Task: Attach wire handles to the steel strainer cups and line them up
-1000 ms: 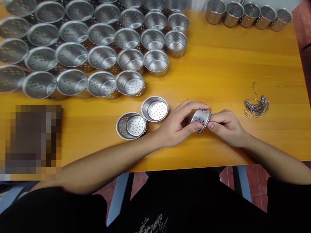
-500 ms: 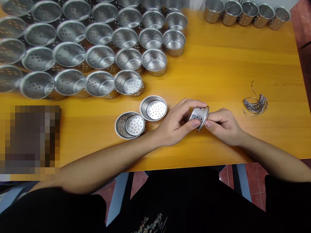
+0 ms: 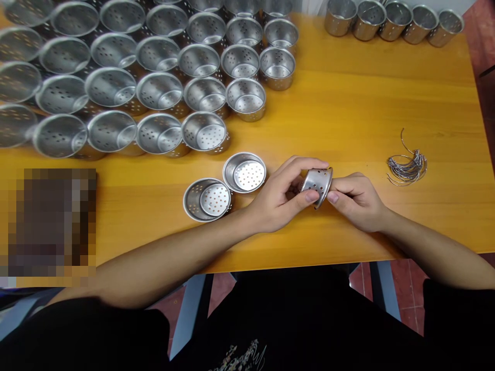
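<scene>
A small perforated steel cup (image 3: pixel 317 184) lies on its side just above the orange table (image 3: pixel 348 113), its rim turned to the right. My left hand (image 3: pixel 284 198) wraps its body, thumb under and fingers over. At the rim, my right hand (image 3: pixel 353 198) pinches with thumb and fingers; whatever it holds there is hidden. Two more perforated cups (image 3: pixel 244 172) (image 3: pixel 207 199) stand upright on the table just left of my left hand.
Several rows of the same steel cups (image 3: pixel 154 67) fill the table's far left. A row of cups (image 3: pixel 394 21) stands along the far right edge. A bundle of bent wire handles (image 3: pixel 408 167) lies right of my hands. A blurred dark patch (image 3: pixel 52 221) is at near left.
The view has shifted slightly. Both hands stay on the tilted cup with only small finger adjustments at its rim.
</scene>
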`<state>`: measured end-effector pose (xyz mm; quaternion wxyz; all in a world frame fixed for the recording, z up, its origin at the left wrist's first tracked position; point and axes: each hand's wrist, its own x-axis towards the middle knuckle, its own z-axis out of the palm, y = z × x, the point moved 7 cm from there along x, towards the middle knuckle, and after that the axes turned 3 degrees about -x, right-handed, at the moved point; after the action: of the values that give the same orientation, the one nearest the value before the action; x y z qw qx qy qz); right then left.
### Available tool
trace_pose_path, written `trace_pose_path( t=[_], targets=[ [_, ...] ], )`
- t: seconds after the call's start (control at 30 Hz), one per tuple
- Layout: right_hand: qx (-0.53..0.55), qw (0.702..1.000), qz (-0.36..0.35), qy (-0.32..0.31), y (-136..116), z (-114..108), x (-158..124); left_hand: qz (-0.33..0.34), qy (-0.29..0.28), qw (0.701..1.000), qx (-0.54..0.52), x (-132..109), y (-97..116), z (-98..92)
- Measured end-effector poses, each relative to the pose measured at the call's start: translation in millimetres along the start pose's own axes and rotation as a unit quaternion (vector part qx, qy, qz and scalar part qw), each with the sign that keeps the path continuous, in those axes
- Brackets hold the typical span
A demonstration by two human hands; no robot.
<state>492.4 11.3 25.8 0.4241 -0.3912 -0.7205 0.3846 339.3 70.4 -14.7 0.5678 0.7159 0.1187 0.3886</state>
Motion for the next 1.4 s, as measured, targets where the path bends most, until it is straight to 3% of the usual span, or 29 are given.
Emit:
trace_pose_path(
  t=[0.33, 0.53, 0.73, 0.9, 1.17, 1.4],
  targets=[
    [0.009, 1.0, 0.018, 0.017, 4.5, -1.4, -2.4, -0.013, 0.003, 0.999, -0.036, -0.1, -3.5, 1.4],
    [-0.026, 0.999, 0.015, 0.017, 1.2, -0.1, -2.9, 0.008, 0.01, 1.0, 0.004, -0.4, -2.5, -0.4],
    [-0.029, 0.999, -0.013, -0.011, 0.6, 0.7, 0.4, 0.006, 0.008, 1.0, 0.013, -1.1, -1.9, -1.6],
    [-0.004, 0.999, -0.043, -0.018, -0.6, -2.7, 3.0, -0.009, 0.006, 1.0, -0.013, -2.0, -3.3, 1.1],
    [-0.012, 1.0, -0.021, 0.007, 1.6, -4.7, 0.0, -0.039, 0.01, 0.996, -0.082, -3.1, -8.3, 4.3],
    [-0.029, 0.999, -0.017, 0.023, 1.4, -4.0, -3.2, 0.01, 0.01, 1.0, -0.019, 0.7, -3.1, 0.6]
  ],
)
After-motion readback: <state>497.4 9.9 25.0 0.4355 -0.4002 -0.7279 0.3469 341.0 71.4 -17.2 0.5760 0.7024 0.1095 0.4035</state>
